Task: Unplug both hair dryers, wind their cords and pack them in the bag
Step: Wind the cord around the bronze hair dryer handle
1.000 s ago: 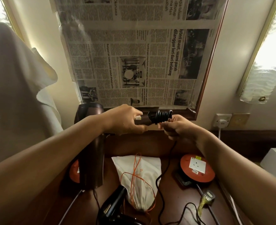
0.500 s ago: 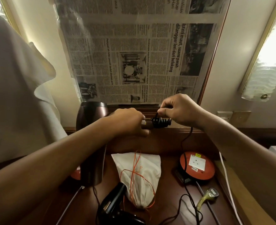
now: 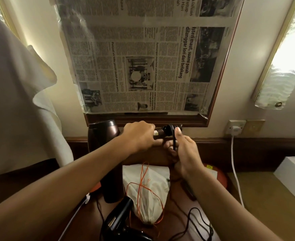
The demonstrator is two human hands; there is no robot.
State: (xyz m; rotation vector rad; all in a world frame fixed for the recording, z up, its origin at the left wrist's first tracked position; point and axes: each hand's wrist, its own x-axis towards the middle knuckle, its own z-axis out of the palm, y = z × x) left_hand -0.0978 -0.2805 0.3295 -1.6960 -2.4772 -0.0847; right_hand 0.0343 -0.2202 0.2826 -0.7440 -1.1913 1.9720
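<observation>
A brown hair dryer (image 3: 103, 153) is held up above the desk, its barrel pointing down. My left hand (image 3: 139, 136) grips its handle. Black cord (image 3: 169, 130) is coiled around the handle's end. My right hand (image 3: 183, 153) pinches that cord just below the coils, thumb up against them. A second, black hair dryer (image 3: 120, 221) lies at the near edge of the desk. The white drawstring bag (image 3: 150, 188) with orange strings lies on the desk between my arms. Loose black cord (image 3: 197, 221) trails over the desk at the lower right.
An orange extension reel (image 3: 219, 176) sits on the wooden desk right of the bag. A white plug and cable (image 3: 233, 153) hang from the wall socket. Newspaper (image 3: 143, 54) covers the mirror. A white cloth (image 3: 18, 101) hangs at left; a white basin (image 3: 294, 178) stands at right.
My right hand went from above the handle's end down to below it, carrying the cord around for another turn. My left hand kept hold of the handle.
</observation>
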